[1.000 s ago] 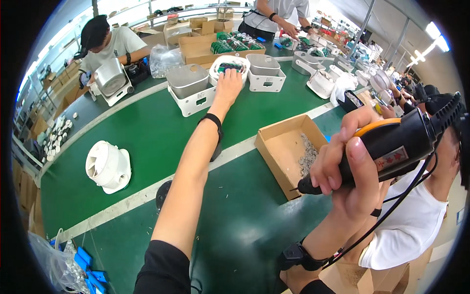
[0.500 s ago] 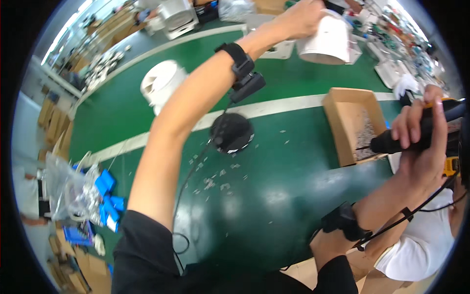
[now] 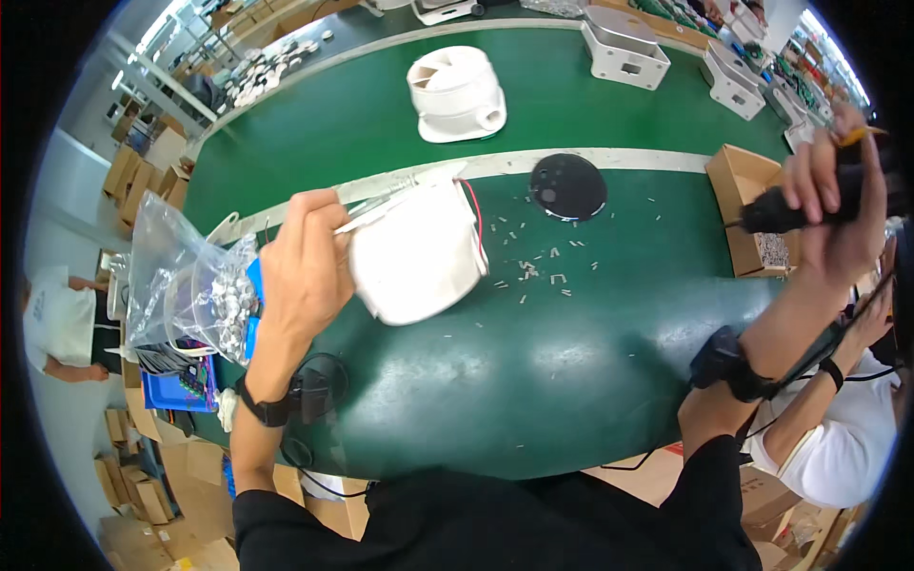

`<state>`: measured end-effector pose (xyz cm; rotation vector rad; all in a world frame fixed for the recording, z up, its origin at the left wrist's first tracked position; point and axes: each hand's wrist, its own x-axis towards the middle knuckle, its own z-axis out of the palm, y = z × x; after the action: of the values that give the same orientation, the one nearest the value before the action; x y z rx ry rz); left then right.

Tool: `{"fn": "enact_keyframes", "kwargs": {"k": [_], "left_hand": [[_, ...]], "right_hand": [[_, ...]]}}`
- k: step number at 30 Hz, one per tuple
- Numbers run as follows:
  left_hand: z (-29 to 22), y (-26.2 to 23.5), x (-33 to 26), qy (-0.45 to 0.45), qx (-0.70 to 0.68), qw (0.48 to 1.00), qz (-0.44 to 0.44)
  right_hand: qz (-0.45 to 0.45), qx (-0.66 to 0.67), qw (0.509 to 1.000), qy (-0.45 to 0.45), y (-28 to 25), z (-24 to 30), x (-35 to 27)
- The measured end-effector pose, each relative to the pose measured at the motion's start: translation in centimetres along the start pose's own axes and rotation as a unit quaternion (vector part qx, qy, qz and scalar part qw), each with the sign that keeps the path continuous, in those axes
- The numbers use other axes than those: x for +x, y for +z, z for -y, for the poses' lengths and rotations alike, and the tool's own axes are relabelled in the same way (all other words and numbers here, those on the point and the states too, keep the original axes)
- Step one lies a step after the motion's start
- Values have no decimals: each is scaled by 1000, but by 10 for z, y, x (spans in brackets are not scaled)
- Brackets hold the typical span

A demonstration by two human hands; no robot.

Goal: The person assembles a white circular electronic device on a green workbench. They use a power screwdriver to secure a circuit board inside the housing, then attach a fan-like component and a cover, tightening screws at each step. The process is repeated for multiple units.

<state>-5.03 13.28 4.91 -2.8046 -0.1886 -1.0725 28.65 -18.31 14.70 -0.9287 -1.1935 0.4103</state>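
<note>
My left hand is closed on the edge of a white plastic housing, held tilted over the left-middle of the table; a red wire runs along its right side. My right hand grips a black power screwdriver at the right, its tip pointing left above the cardboard box of small screws. Between the hands lies a round black disc, with small metal pieces scattered in front of it. Beyond the housing, another white housing with a vented round top stands upright.
A clear plastic bag of small white parts sits at the left edge, near a blue tray. More white housings stand at the back right. A co-worker in a white shirt sits close on my right.
My left hand has come back from the far right to the near left, with a white housing in it. My right hand still holds the power screwdriver. The whole view has shifted.
</note>
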Motion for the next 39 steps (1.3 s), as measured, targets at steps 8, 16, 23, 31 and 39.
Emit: {"fn": "enact_keyframes", "kwargs": {"k": [8,16,23,31,39], "left_hand": [[3,-5,-16,174,-116,977,50],[33,-27,-2,46,-258,930,260],[40,-29,40,-52,-233,926,294],[8,27,25,-12,-175,944,278],[6,27,25,-23,-167,945,279]], "right_hand": [[-21,138,990,15,162,-76,61],[-163,61,982,71,217,-97,94],[-231,110,952,165,219,-80,87],[-244,7,926,289,251,-58,98],[-266,56,911,309,255,-62,100]]}}
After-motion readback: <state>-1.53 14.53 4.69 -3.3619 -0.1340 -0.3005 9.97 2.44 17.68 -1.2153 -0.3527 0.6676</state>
